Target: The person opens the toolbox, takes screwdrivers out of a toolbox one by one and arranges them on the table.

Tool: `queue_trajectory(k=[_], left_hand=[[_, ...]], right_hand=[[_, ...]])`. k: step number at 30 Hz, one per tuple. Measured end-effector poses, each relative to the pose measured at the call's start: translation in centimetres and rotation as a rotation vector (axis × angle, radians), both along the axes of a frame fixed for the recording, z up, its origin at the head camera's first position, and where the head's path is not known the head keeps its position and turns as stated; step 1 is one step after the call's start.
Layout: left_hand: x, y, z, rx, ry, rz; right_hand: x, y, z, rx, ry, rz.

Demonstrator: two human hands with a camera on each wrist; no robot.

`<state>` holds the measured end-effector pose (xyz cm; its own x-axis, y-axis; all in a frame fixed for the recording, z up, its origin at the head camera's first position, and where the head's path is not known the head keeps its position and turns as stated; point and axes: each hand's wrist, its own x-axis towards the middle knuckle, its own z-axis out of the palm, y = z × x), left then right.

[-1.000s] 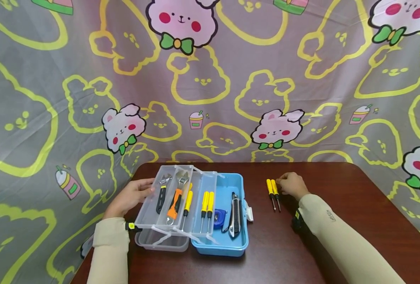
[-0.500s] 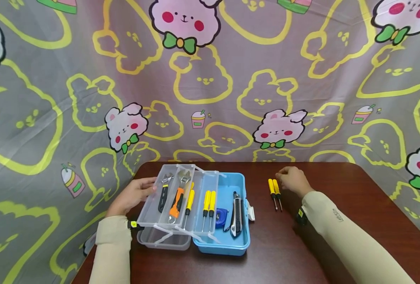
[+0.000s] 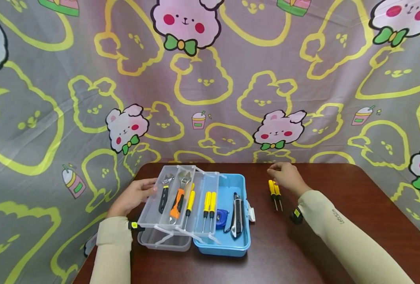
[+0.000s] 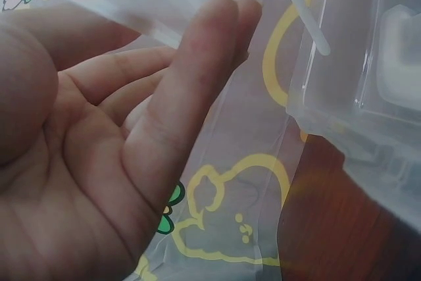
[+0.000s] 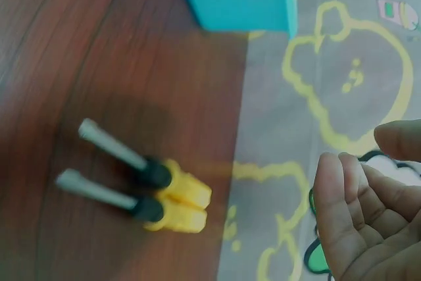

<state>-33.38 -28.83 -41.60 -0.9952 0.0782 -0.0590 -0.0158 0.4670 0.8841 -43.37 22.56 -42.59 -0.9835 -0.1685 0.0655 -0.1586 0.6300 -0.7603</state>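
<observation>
My left hand [image 3: 133, 196] grips the left edge of the toolbox's raised clear tray [image 3: 149, 217]; the left wrist view shows its fingers against the translucent plastic [image 4: 158, 27]. Two yellow-handled screwdrivers [image 3: 276, 194] lie side by side on the table, right of the blue toolbox [image 3: 222, 249]. My right hand [image 3: 289, 177] hovers over their handle ends, holding nothing. In the right wrist view its fingers [image 5: 332, 195] are loosely bent, apart from the screwdrivers [image 5: 181, 205].
The stepped trays hold a black-handled adjustable wrench [image 3: 164, 197], an orange-handled wrench [image 3: 177, 203] and several yellow screwdrivers [image 3: 210, 203]. Inside the blue box are a blue tape measure [image 3: 222, 217] and a utility knife [image 3: 237, 217]. A white latch [image 3: 251, 214] juts from its right side. Patterned cloth [image 3: 210, 134] hangs behind.
My right hand has shifted left, from beside the two screwdrivers to over their handle ends. My left hand stays at the tray edge.
</observation>
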Motion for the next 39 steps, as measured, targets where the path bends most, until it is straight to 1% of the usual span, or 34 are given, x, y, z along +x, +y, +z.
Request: queue_trajectory(k=[7, 11, 15, 21, 27, 39], left_hand=[[-0.1, 0.0, -0.1, 0.002, -0.001, 0.004], [-0.1, 0.1, -0.1, -0.007, 0.000, 0.002], [-0.1, 0.1, 0.0, -0.002, -0.002, -0.001], [-0.1, 0.2, -0.1, -0.007, -0.009, 0.009], [-0.1, 0.1, -0.1, -0.005, 0.006, 0.002], [-0.1, 0.0, -0.1, 0.004, -0.005, 0.011]], right_hand=[[0.9, -2.0, 1.2, -0.034, 0.040, 0.046], [1.3, -3.1, 1.4, -0.050, 0.071, 0.067], [1.6, -4.0, 1.6, -0.081, 0.078, 0.081], [2.6, -5.5, 2.3, -0.149, 0.084, 0.118], [2.9, -6.9, 2.9, -0.157, 0.106, 0.132], [3.9, -9.0, 3.8, -0.208, 0.078, 0.189]])
